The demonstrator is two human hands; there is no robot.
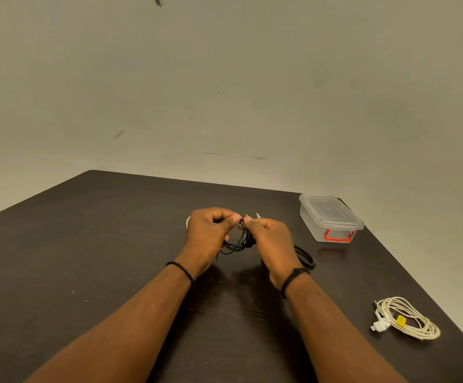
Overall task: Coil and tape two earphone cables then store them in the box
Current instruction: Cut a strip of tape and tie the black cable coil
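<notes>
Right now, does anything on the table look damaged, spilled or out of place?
Nothing stands out. The white cable lies coiled near the table's right edge, bound with a yellow band. The clear box sits closed and upright. Both hands, left hand and right hand, pinch the black cable above the table.

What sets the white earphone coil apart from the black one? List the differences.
The white earphone coil is pale; the black earphone coil is dark.
The white coil lies on the table near its right edge; the black coil is held above it by the left hand and right hand.
The white coil carries a yellow tape band; none shows plainly on the black coil.
Both are wound into loops.
</notes>
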